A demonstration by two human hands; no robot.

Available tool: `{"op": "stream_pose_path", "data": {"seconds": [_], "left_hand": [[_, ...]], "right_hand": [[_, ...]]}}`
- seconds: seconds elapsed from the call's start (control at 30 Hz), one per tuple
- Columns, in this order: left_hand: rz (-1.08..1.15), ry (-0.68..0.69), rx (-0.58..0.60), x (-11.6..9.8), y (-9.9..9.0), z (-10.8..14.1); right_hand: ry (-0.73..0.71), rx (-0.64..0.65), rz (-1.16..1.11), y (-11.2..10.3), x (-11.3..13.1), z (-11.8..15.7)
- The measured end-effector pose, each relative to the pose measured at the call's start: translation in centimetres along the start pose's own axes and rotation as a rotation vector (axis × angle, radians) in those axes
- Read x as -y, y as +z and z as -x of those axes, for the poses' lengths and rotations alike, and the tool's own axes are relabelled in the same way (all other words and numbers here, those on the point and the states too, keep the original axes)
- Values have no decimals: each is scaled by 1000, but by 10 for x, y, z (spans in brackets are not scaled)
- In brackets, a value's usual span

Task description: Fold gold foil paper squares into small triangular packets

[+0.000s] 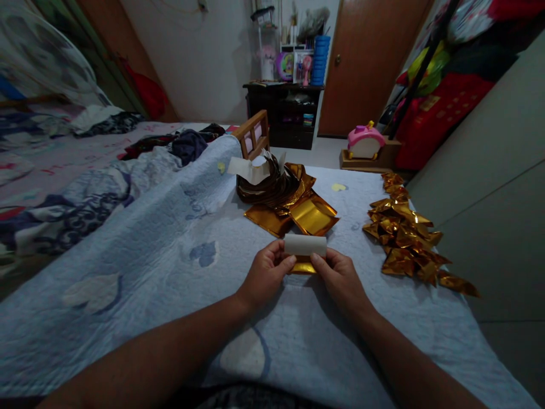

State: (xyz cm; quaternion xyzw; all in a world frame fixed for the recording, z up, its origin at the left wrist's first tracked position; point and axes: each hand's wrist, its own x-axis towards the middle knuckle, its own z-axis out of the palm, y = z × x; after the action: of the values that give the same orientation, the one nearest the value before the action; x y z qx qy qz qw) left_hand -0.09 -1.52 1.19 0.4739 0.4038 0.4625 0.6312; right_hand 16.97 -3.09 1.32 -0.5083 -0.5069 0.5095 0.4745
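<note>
A sheet of gold foil paper (305,246), its pale back curled up and its gold side showing below, is held between both hands over the bed. My left hand (267,271) pinches its left end with thumb and fingers. At the right end, my right hand (339,274) grips it the same way. Just beyond lies a stack of gold sheets (272,187), with loose gold sheets (313,215) spread in front of it. Folded gold pieces (400,236) are piled to the right.
The blue quilt (170,295) covers the bed. Crumpled bedding (106,187) lies at the left. A wooden rail (254,133) stands behind the stack, and a pale cabinet (489,227) borders the right side. A pink toy (366,142) sits beyond the bed's far edge.
</note>
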Motion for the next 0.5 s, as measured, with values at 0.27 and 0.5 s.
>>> {"op": "stream_pose_path", "data": {"seconds": [0.27, 0.5], "left_hand": [[-300, 24, 0, 6, -6, 5], [-775, 42, 8, 5, -6, 8]], "right_hand": [[-66, -117, 508, -4, -3, -2], [-72, -94, 922, -1, -9, -3]]}}
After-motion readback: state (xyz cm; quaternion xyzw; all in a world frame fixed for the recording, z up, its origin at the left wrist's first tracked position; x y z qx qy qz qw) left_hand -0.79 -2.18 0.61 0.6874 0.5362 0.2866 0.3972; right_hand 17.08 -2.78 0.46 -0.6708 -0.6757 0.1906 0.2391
